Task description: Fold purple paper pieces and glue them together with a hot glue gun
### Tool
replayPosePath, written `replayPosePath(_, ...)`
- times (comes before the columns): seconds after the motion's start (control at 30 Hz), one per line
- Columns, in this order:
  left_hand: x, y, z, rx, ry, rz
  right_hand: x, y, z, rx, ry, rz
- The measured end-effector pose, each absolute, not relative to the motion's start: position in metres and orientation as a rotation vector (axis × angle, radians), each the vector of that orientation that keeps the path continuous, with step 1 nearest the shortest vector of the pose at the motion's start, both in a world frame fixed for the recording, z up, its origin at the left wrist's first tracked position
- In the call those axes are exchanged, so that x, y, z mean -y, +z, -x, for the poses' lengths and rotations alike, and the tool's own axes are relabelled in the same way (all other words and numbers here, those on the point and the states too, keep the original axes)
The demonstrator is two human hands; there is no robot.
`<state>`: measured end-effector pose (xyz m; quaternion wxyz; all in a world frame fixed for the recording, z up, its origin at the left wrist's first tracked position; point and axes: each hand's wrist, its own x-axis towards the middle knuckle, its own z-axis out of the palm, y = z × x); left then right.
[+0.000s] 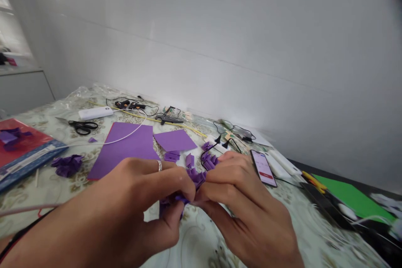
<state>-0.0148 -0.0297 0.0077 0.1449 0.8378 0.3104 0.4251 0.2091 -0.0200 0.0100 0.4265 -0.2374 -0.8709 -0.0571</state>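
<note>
Both hands meet low in the middle of the head view, over the table. Purple folded paper (197, 177) shows between and behind the fingers. My left hand (147, 201), with a ring on one finger, pinches the paper between thumb and fingers. My right hand (241, 201) is closed on it from the other side, fingertips touching the left ones. The fingers hide most of the paper's shape. Just beyond lie more small folded purple strips (172, 156), a large purple sheet (128, 144) and a smaller purple sheet (175, 140).
Scissors (82, 127), a white power bank (96, 112) with a cable and crumpled purple paper (67, 165) lie left. Glue guns (129, 105) sit at the back. A phone (264, 168) and green sheet (351, 197) are right. A wall (201, 50) rises behind the table.
</note>
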Motion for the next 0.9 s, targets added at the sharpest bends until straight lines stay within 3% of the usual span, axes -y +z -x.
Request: replayPosePath(0.9, 0.034, 0.009, 0.028, -0.905, 1.097, -2.436, 0.025, 0.012, -0.207, 2.014, -0.364, 0.601)
